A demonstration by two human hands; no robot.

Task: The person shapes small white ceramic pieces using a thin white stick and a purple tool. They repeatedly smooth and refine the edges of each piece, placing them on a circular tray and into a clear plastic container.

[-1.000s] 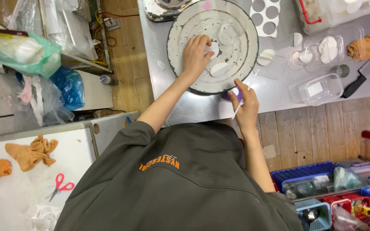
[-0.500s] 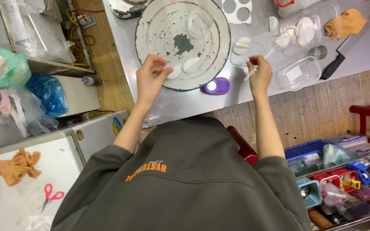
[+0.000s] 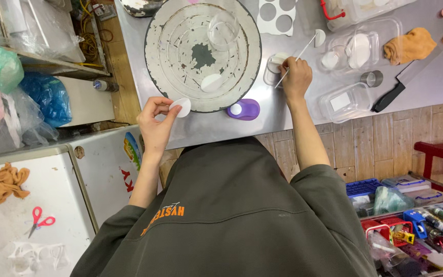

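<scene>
Head view: left hand [image 3: 155,120] pinches white disc [image 3: 182,107]; right hand [image 3: 295,77] grips thin stick [image 3: 297,58], fingertips hidden.

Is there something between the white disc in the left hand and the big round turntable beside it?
Nothing visible. The left hand holds the white disc just off the turntable rim, with only bare steel table between.

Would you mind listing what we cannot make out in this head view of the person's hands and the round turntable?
- Right hand: the grip on the thin stick is hidden by the hand's back.
- Clear tub beneath it: contents too small to tell.
- Round turntable: far rim cut off by the top edge.
- Left hand pinches a white disc; its material is unclear.
</scene>
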